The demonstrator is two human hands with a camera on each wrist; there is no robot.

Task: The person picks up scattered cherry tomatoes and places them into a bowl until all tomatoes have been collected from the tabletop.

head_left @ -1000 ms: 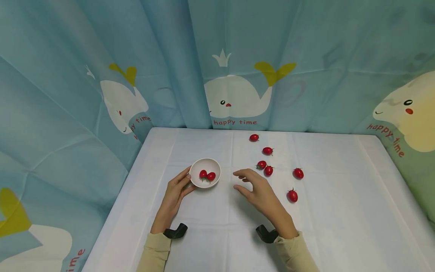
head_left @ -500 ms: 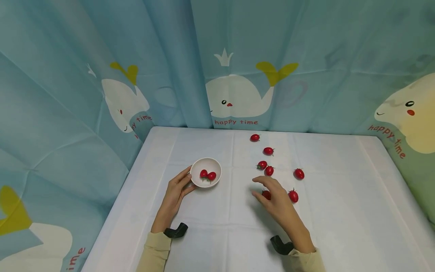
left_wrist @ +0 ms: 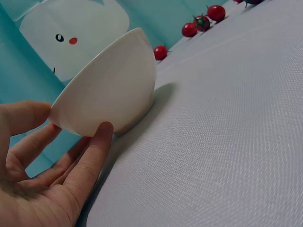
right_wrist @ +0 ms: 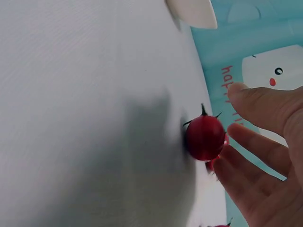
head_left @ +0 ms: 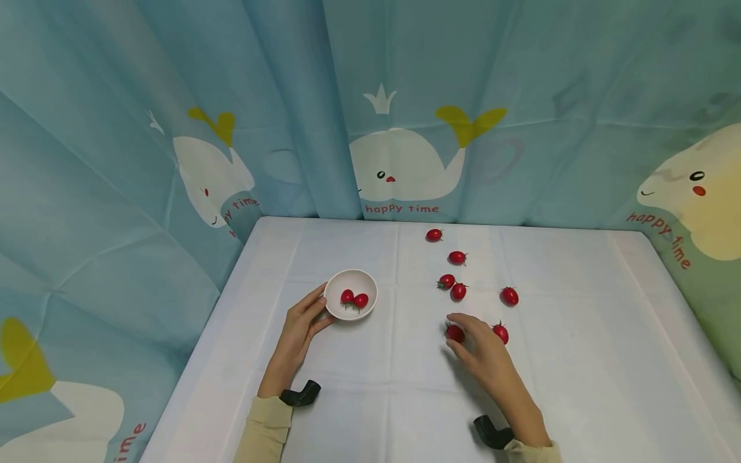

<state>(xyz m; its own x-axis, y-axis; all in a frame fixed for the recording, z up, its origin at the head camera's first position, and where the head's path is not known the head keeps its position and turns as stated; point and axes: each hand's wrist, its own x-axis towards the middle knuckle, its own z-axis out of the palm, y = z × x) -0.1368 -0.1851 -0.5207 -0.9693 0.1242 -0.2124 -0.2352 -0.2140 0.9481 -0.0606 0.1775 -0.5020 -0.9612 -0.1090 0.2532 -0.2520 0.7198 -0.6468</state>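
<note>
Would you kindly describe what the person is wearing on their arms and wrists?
The pale beige fabric left sleeve matches the pale beige right sleeve. A small, black, bent left wrist device has a similar black right wrist device opposite. No gloves or cables show.

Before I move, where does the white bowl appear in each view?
Head: white bowl just left of centre, below mid-height, the left hand at its left side.
Left wrist: white bowl large, in the upper left.
Right wrist: white bowl right of centre, cut off by the top edge.
Shared landmark: the blue whale-print curtain.
</note>
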